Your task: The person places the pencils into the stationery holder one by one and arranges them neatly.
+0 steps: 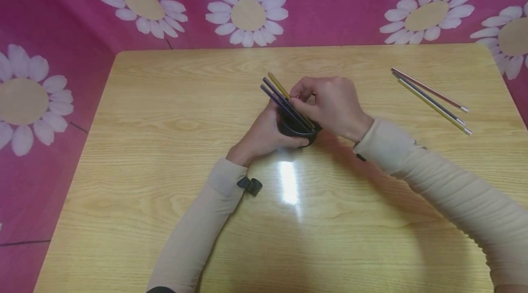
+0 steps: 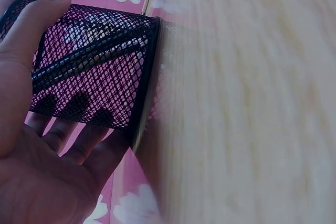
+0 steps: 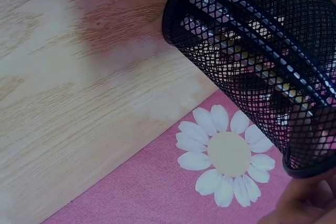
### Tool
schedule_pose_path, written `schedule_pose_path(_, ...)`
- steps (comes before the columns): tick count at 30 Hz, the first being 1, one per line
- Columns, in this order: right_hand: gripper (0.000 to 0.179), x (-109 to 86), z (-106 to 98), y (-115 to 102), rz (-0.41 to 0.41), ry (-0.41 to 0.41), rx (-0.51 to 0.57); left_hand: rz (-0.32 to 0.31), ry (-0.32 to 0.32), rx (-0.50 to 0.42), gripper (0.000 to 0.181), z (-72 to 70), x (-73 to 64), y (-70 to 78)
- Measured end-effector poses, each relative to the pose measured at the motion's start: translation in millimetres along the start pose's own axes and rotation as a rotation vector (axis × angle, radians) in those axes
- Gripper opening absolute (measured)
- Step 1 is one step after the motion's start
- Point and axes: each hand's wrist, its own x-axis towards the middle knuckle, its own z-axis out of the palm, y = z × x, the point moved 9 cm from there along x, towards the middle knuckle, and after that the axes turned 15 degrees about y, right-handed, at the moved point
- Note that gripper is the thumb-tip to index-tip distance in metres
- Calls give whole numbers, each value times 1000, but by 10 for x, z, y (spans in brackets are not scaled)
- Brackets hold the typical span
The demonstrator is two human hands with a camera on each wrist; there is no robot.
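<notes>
My left hand point(image 1: 266, 135) grips a black mesh pencil cup point(image 2: 94, 61), fingers around its far side and thumb along the near side by the rim. Two dark pencils point(image 1: 270, 93) and a yellow pencil point(image 1: 277, 83) lean in the cup, their upper ends pointing up and left. My right hand point(image 1: 332, 102) is over the cup's mouth, thumb and forefinger pinching the yellow pencil near the rim. Through the mesh in the right wrist view, the lower parts of the pencils point(image 3: 252, 40) lie side by side, reaching toward the cup's base.
Three more pencils, a reddish one point(image 1: 433, 90), a dark one point(image 1: 443, 108) and a yellow one point(image 1: 429, 102), lie close together at the right of the wooden table point(image 1: 165, 114). A pink flowered cloth point(image 1: 321, 4) borders the table's back and left side.
</notes>
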Motion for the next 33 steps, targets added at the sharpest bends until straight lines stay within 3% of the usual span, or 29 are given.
schedule_pose_path(11, 7, 15, -60, -3, -5, 25, 5, -5, 2, -16, 95, 3, -2, -8)
schedule_pose_path(20, 9, 36, -338, 19, 2, 105, 0, -18, 0, -12, 103, 0, 9, -31)
schedule_pose_path(26, 8, 17, -582, 150, -15, 186, -14, -27, 17, -10, 102, -18, 11, -29)
schedule_pose_path(33, 10, -54, -809, 407, 15, 221, -78, -29, 27, -33, 100, -8, 11, -40)
